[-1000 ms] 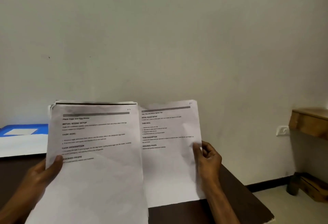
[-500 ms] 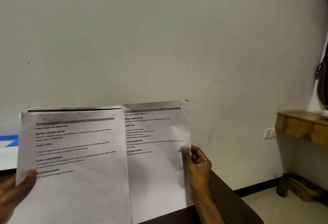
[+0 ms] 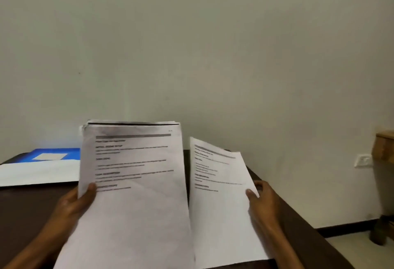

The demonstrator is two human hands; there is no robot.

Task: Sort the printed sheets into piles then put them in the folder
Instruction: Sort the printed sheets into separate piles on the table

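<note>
Printed stack (image 3: 132,173) held upright above dark table (image 3: 27,207), my left hand (image 3: 72,204) gripping its left edge, thumb on front, fingers hidden behind. Single sheet (image 3: 219,196) just beside, pinched by my right hand (image 3: 263,198). Print blurred, unreadable; bottoms cut off. Blue folder (image 3: 53,153) lay far left.

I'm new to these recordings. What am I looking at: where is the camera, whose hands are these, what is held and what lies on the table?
There is no machine: one camera worn on a person's head looks forward and down at their bare hands. The left hand grips a stack of printed sheets, thumb on the front page. The right hand holds a single printed sheet by its right edge, beside the stack. Below them is a dark table. At its far left lie a blue folder and white paper in front of it. The print is too blurred to read.
</note>
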